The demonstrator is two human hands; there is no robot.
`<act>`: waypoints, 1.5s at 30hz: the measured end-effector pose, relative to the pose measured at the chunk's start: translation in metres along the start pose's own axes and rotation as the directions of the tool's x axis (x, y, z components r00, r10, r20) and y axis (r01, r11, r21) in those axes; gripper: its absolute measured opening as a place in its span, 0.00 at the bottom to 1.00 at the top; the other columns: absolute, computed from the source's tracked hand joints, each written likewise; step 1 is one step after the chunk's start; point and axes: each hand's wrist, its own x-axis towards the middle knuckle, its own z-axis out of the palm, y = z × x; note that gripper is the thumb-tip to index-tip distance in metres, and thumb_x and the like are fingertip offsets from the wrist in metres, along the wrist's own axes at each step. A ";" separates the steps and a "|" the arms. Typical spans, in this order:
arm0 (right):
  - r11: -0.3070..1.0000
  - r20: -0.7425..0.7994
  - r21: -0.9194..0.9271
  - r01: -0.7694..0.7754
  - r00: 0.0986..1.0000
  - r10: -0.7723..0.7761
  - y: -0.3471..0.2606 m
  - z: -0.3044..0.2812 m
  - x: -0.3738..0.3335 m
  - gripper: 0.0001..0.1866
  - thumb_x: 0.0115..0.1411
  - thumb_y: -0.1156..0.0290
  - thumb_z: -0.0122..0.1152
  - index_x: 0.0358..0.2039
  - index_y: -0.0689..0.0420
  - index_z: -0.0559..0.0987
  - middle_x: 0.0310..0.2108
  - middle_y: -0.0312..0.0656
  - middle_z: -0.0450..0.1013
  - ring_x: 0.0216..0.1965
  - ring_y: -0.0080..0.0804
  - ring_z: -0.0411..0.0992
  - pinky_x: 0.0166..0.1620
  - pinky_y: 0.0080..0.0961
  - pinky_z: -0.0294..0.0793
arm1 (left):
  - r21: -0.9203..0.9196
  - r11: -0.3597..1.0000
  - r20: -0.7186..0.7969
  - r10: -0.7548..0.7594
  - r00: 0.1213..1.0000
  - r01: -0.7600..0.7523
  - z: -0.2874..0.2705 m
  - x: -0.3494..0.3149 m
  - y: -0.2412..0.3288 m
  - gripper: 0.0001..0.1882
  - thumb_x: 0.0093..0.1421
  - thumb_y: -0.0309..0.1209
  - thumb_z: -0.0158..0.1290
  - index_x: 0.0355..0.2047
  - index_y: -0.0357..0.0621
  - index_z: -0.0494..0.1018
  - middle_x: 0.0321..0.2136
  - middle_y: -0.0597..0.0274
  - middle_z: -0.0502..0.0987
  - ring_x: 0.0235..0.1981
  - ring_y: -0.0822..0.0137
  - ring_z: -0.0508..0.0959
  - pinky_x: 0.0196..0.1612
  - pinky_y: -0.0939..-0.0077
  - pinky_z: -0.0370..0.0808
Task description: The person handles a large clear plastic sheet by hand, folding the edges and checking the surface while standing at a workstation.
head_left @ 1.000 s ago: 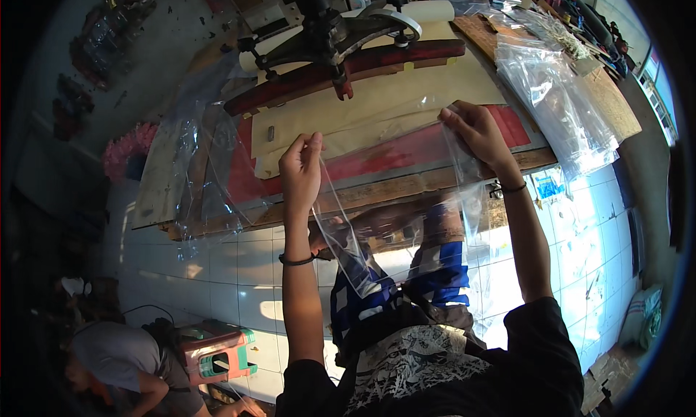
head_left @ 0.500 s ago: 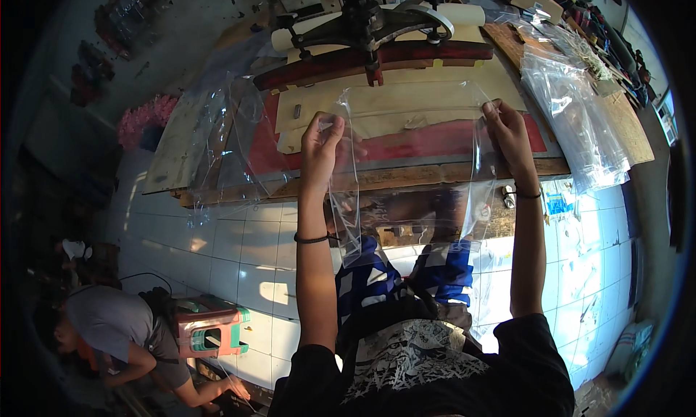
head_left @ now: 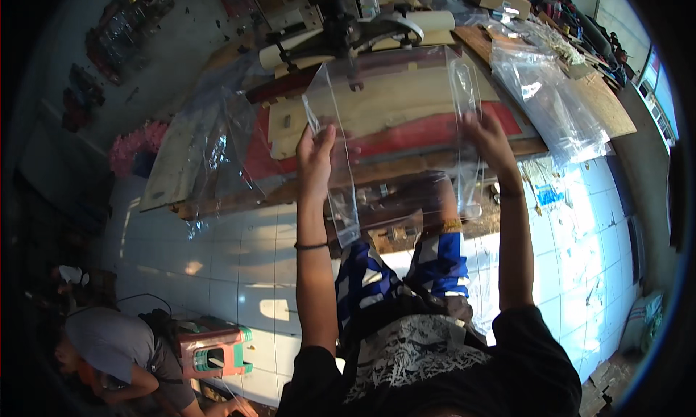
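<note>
A clear plastic bag is stretched upright between my two hands, and the bench shows through it. My left hand pinches its left edge with thumb and fingers. At the opposite edge my right hand is closed on the plastic, its fingers a little blurred. Behind the bag lies a pale board on a red sheet. Over these stands a dark metal press frame with a long bar, partly seen through the plastic.
Loose clear plastic hangs over the bench's left side. A stack of clear bags lies at its right. White rolls stand behind. At lower left a person bends beside red and green stools.
The bag has been raised and moved farther over the bench, its upper edge now in front of the press bar. Both hands keep their hold. The view has shifted slightly.
</note>
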 end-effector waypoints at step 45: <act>0.859 -0.411 -0.510 -0.044 0.890 -0.198 -0.113 -0.104 -0.126 0.14 0.66 0.66 0.49 0.47 0.61 0.75 0.21 0.33 0.72 0.13 0.11 0.58 0.15 0.10 0.54 | 0.237 0.929 0.282 0.213 0.936 -0.283 0.117 -0.089 -0.043 0.13 0.70 0.33 0.42 0.50 0.39 0.61 0.32 0.58 0.77 0.25 0.73 0.77 0.24 0.86 0.69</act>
